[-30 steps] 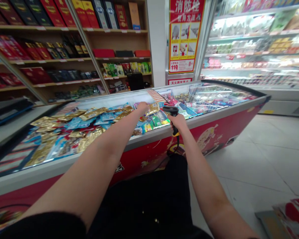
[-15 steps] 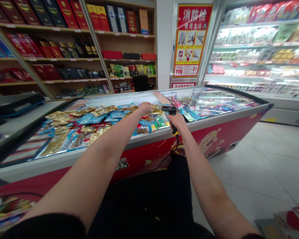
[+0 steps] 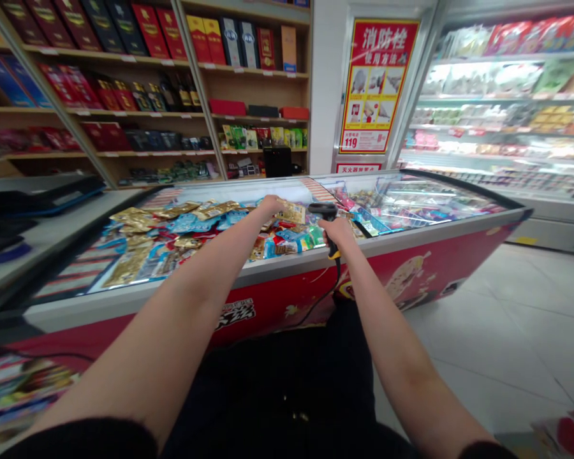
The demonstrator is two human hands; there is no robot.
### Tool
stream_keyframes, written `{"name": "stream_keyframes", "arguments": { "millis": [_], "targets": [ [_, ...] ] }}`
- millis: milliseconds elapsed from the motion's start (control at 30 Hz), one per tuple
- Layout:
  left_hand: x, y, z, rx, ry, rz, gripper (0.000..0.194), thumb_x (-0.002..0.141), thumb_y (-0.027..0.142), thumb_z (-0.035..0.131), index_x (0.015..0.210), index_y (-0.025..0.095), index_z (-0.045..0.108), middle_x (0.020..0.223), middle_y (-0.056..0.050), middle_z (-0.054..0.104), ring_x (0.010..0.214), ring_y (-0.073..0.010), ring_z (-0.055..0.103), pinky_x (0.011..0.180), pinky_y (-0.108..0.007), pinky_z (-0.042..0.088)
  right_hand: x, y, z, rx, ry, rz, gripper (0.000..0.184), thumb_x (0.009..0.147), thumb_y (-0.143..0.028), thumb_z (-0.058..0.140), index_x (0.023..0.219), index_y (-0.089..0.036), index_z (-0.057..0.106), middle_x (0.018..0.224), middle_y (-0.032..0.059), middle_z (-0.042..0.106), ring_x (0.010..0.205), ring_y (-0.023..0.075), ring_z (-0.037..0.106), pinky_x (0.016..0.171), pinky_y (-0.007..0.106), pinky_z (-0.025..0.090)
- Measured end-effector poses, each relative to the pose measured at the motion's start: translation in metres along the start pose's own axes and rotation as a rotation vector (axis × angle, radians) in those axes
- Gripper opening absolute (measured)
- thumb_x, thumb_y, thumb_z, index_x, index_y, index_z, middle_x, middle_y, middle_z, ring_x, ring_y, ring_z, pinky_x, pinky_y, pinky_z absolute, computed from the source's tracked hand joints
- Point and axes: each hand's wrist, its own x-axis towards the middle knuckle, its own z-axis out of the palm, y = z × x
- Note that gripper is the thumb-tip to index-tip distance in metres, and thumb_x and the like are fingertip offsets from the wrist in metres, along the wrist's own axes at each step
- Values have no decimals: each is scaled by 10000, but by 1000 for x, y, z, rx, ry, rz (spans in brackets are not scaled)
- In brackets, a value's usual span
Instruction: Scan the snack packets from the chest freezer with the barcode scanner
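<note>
My right hand [image 3: 338, 231] is wrapped round the grip of a black and yellow barcode scanner [image 3: 323, 209], its head turned to the left and its cable hanging down. Just left of it, my left hand [image 3: 272, 206] pinches a gold packet [image 3: 291, 212] whose printed side shows. Beneath both hands spreads a heap of gold and blue packets [image 3: 194, 223] on top of the chest freezer [image 3: 287, 262]. Some green and blue packets [image 3: 310, 236] lie close to the scanner. The left fingertips are partly hidden behind the packet.
Beyond the freezer stand wooden shelves [image 3: 249, 80] with boxes and bottles. A red poster [image 3: 380, 86] hangs at the back. A lit refrigerated display [image 3: 502, 115] stands at the right. At the left is a counter [image 3: 76, 236] with dark equipment. The freezer's right part has a glass top [image 3: 425, 197].
The view has shifted slightly, so the surroundings sit further right. My left hand has raised the gold packet beside the scanner, showing more of its face. My right hand still holds the scanner.
</note>
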Motion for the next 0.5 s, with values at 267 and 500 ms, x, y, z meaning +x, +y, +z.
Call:
{"name": "stream_keyframes", "arguments": {
  "millis": [267,500],
  "targets": [
    [-12,-27,-29,65,56,-72,362,688,255,834,1034,177,765,981,-67,778,929,-214,718,742,-224,543,-6,-12,22,-48,-41,-45,284,882,-253,638,615,-192,563,470,18,552,399,152,538,436,250,480],
    [-33,-25,-27,401,-156,46,356,523,361,930,829,239,793,901,-50,780,1050,-294,703,914,-278,516,-14,-16,29,-21,-61,-41,254,876,-230,644,638,-192,564,455,11,541,386,154,530,417,250,463]
  ]
}}
